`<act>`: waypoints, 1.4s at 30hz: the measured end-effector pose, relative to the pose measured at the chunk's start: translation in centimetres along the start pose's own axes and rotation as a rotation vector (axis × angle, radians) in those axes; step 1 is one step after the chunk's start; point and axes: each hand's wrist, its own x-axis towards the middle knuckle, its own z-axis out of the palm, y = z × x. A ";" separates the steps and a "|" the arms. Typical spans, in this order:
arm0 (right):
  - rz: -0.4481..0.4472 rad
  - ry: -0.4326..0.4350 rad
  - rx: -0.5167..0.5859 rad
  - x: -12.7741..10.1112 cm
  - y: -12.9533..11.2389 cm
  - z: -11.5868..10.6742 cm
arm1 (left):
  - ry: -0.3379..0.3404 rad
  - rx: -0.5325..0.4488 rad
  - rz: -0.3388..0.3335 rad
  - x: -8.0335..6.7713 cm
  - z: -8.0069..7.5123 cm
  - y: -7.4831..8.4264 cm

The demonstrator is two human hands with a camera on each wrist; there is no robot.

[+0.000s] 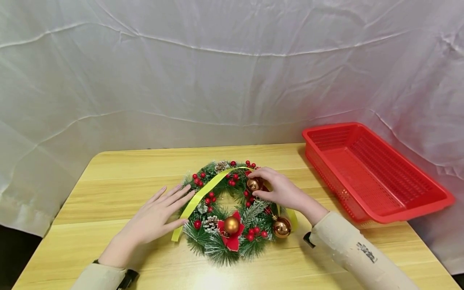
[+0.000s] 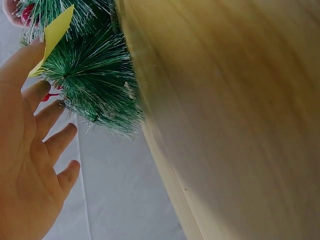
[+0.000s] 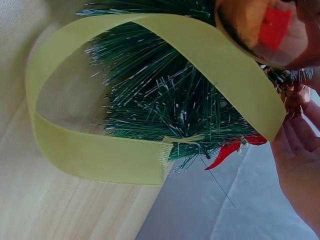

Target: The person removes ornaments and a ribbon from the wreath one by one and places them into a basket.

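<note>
A green pine wreath (image 1: 221, 241) with red berries, pine cones and gold balls lies on the wooden table (image 1: 119, 169). A yellow ribbon (image 1: 203, 189) runs from its loose end at the wreath's lower left up over the top. It then loops out at the right side (image 1: 293, 219). My left hand (image 1: 159, 213) lies flat with straight fingers, its fingertips against the ribbon. My right hand (image 1: 279, 189) curls over the wreath's upper right beside a gold ball (image 1: 252, 184), pinching the ribbon there. The right wrist view shows the ribbon loop (image 3: 100, 155), pine needles (image 3: 165, 95) and my right hand (image 3: 300, 160).
A red plastic basket (image 1: 373, 173) with nothing in it stands at the table's right edge, close to my right arm. A wrinkled white cloth (image 1: 217, 80) hangs behind the table. Bare tabletop lies left of and behind the wreath.
</note>
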 end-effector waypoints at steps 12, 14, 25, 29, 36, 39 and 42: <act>-0.001 0.031 0.035 0.0 -0.5 -0.6 | -0.011 -0.006 -0.002 0.0 -0.2 0.0; 0.012 0.028 0.039 0.1 -0.6 -0.7 | -0.012 -0.005 -0.002 0.0 -0.2 0.0; 0.025 0.032 0.102 0.3 -0.7 -1.3 | -0.019 0.000 -0.002 0.1 -0.1 -0.1; 0.029 0.050 0.113 0.3 -0.9 -1.6 | -0.018 -0.001 0.002 0.1 -0.1 -0.1; 0.035 0.071 0.180 0.3 -1.4 -2.3 | -0.013 0.005 0.001 0.1 -0.2 0.0; 0.046 0.080 0.195 0.3 -1.4 -2.6 | -0.010 0.007 0.001 0.1 -0.2 0.0; 0.040 0.094 0.189 0.2 -1.4 -2.9 | -0.009 0.009 0.002 0.1 -0.2 0.0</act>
